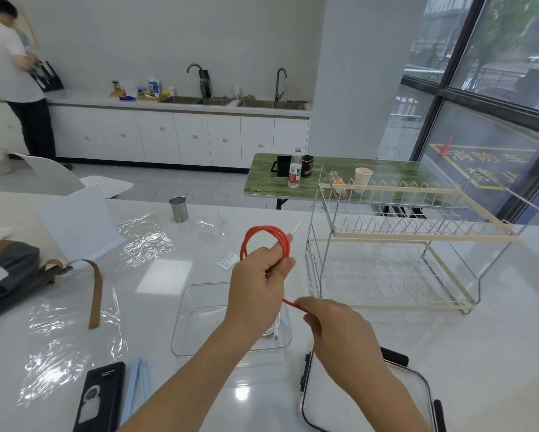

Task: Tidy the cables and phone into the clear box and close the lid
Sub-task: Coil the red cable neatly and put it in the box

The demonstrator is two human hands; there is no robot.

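Phone [101, 397] at 7 o'clock on the bench [449, 353], lid [368, 397] at 5 | left hand [259, 285] grips coiled red cable [266, 241] above clear box [199, 319]; right hand [340, 325] pinches its tail | risk: loops may spring open if grip loosens, fouling the lid.

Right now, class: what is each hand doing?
Left hand: holds the coiled red cable.
Right hand: pinches the cable's loose end.

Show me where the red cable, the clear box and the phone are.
red cable [266, 229]: head view, top of coil.
clear box [181, 319]: head view, left wall.
phone [101, 397]: head view, middle of back.
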